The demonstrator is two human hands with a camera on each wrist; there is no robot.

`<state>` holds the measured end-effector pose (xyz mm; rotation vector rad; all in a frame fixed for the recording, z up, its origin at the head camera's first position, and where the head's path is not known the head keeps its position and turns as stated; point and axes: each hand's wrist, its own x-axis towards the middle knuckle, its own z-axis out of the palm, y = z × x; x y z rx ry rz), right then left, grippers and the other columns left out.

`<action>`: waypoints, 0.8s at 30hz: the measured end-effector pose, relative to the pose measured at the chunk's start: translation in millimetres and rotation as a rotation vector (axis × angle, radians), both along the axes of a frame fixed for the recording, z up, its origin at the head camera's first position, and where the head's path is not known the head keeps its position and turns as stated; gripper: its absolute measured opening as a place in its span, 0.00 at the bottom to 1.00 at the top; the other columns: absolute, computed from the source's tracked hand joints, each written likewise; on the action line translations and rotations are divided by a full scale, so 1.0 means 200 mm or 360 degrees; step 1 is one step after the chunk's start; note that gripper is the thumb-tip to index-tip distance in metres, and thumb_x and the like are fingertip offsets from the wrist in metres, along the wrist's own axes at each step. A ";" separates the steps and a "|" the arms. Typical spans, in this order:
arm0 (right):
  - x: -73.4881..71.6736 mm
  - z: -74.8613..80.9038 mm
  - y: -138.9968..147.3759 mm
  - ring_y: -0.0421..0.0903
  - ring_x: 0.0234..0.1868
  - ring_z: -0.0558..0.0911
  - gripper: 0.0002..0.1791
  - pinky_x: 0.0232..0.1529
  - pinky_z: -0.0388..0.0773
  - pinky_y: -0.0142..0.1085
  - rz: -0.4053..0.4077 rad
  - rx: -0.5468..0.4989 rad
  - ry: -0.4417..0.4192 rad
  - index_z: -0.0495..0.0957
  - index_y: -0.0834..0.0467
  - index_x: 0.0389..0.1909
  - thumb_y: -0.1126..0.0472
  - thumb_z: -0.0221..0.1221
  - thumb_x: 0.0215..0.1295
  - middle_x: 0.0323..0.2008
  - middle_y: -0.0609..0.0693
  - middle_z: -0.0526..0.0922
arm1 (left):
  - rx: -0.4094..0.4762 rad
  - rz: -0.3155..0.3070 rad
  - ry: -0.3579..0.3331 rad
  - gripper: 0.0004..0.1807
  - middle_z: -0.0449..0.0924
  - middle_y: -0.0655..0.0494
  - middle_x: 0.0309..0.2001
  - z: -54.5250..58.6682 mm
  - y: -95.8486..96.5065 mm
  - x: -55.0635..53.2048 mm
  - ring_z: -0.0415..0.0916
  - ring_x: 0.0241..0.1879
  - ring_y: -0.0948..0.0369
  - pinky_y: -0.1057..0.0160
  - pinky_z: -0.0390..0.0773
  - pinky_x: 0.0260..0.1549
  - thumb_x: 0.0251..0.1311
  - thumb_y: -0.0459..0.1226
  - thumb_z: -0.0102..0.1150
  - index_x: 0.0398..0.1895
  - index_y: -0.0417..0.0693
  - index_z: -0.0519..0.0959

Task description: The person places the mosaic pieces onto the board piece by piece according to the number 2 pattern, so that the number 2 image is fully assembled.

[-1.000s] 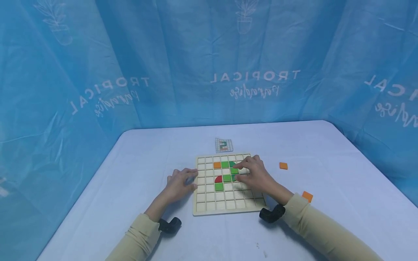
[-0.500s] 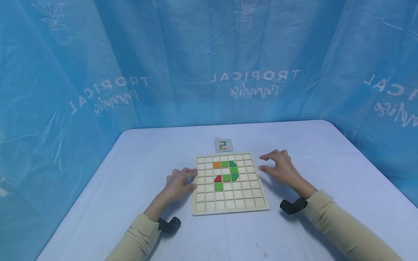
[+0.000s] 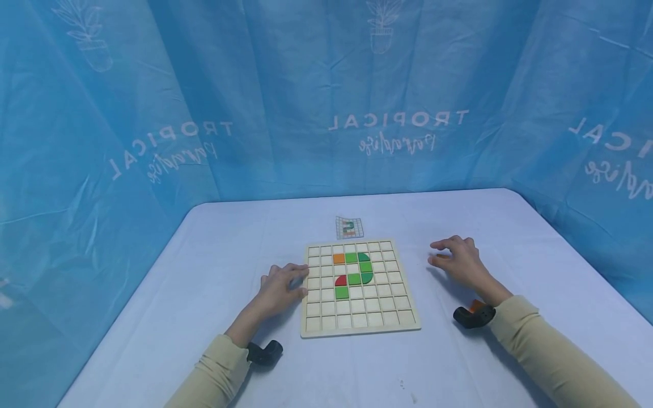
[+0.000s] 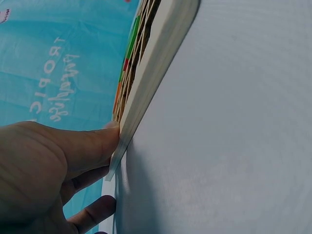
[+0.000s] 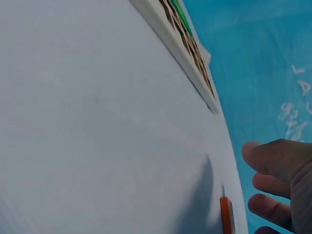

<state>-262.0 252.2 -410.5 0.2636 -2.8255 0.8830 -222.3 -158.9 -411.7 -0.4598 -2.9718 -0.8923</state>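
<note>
A pale wooden grid board (image 3: 374,320) lies flat on the table. Set in its cells are an orange square tile (image 3: 339,258), several green tiles (image 3: 354,279) and a red rounded tile (image 3: 340,280). At the board's left edge rests my left hand (image 3: 278,290), its thumb and fingertips touching the rim, as the left wrist view also shows. My right hand (image 3: 461,263) hovers right of the board, thumb and fingers apart with nothing between them. Below its fingers, the right wrist view shows a loose orange tile (image 5: 226,214) on the table, hidden by the hand in the head view.
Behind the board lies a small card (image 3: 349,228) printed with a coloured grid pattern. Another orange tile (image 3: 476,306) peeks out by the right wrist's black camera mount (image 3: 471,317). A blue printed curtain (image 3: 306,85) hangs round the white table (image 3: 245,226).
My right hand has left the tiles on the board and moved right, over the table where an orange tile lay in view. The left hand has stayed at the board's edge.
</note>
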 end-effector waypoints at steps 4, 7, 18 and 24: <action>-0.01 -0.02 0.03 0.62 0.51 0.63 0.22 0.48 0.59 0.56 -0.0048 0.0024 -0.0044 0.79 0.67 0.51 0.59 0.65 0.60 0.50 0.66 0.74 | 0.0008 -0.0007 0.0007 0.25 0.73 0.56 0.61 0.00 0.00 0.00 0.63 0.48 0.54 0.52 0.57 0.41 0.57 0.36 0.65 0.60 0.43 0.76; -0.02 -0.03 0.04 0.62 0.50 0.64 0.22 0.46 0.60 0.54 -0.0078 0.0051 -0.0067 0.79 0.67 0.51 0.60 0.65 0.59 0.50 0.66 0.74 | 0.0017 -0.0008 0.0010 0.25 0.73 0.56 0.61 0.00 0.00 0.00 0.63 0.48 0.54 0.51 0.57 0.42 0.57 0.37 0.65 0.60 0.43 0.76; -0.02 -0.06 0.06 0.63 0.52 0.63 0.22 0.47 0.62 0.56 -0.0157 0.0062 -0.0146 0.79 0.66 0.52 0.60 0.65 0.58 0.51 0.66 0.72 | 0.0012 -0.0009 0.0007 0.25 0.73 0.55 0.61 0.00 0.00 0.00 0.63 0.48 0.54 0.51 0.57 0.41 0.57 0.36 0.65 0.60 0.43 0.76; -0.02 -0.08 0.08 0.63 0.52 0.62 0.22 0.47 0.63 0.56 -0.0158 0.0081 -0.0163 0.79 0.66 0.53 0.60 0.64 0.60 0.51 0.65 0.71 | 0.0007 -0.0017 0.0012 0.25 0.73 0.55 0.61 0.00 0.00 0.00 0.63 0.47 0.55 0.52 0.57 0.40 0.57 0.37 0.65 0.59 0.42 0.77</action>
